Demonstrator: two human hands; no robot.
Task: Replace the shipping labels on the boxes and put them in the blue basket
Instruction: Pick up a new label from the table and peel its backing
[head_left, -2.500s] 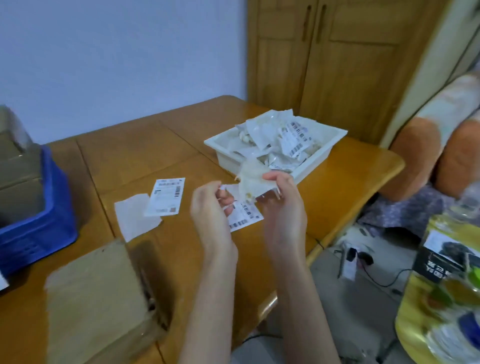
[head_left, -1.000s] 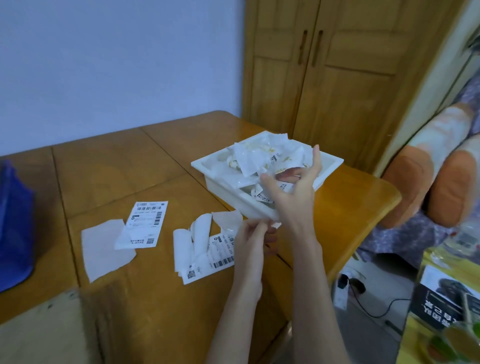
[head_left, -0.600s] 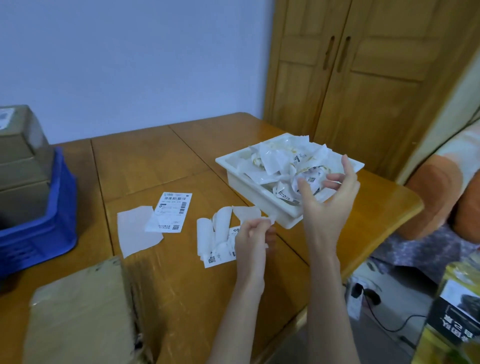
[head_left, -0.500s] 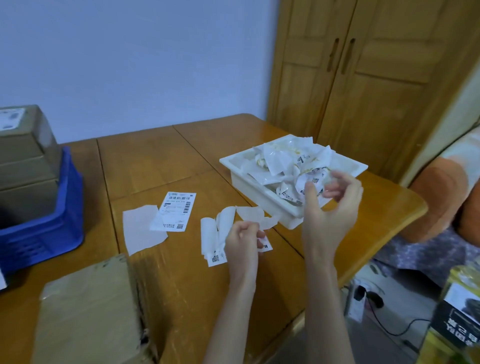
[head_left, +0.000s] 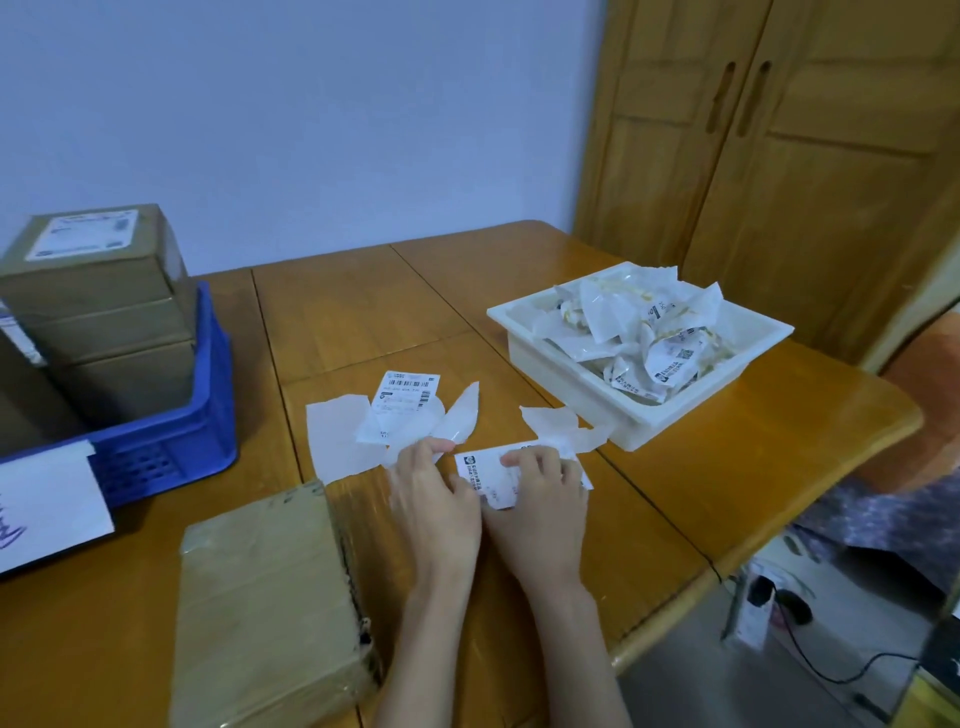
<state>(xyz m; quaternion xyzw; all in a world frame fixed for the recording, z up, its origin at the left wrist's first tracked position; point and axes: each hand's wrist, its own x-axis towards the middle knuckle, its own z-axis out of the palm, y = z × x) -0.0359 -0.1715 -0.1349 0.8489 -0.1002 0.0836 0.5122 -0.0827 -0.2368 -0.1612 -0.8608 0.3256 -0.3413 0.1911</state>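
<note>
head view: only one camera, everything below is from it
left hand (head_left: 434, 499): lying at lower centre of the frame, fingertips pinching a torn backing strip (head_left: 457, 421); grip closed on that strip
right hand (head_left: 540, 499): sitting just right of the left hand, fingers curling over a shipping label (head_left: 480, 475) that is lying flat on the worktop (head_left: 727, 467); whether this grip is pinching or just pressing, cannot tell
second shipping label (head_left: 408, 395): lying above the hands, overlapping a white backing sheet (head_left: 337, 441)
torn backing scrap (head_left: 561, 431): lying right of the hands, touching the white tray
white tray (head_left: 597, 379): sitting at centre right, holding a heap of crumpled old labels and backing (head_left: 639, 332)
brown box (head_left: 270, 603): standing at lower left on the worktop, just left of the left forearm, top face showing tape only
blue basket (head_left: 171, 447): sitting at the left edge, holding stacked brown boxes (head_left: 104, 322); the top one is carrying a white label (head_left: 85, 234)
white paper (head_left: 47, 509): leaning at the far left in front of the basket, blue marks on it
wooden cabinet (head_left: 779, 156): filling the upper right
</note>
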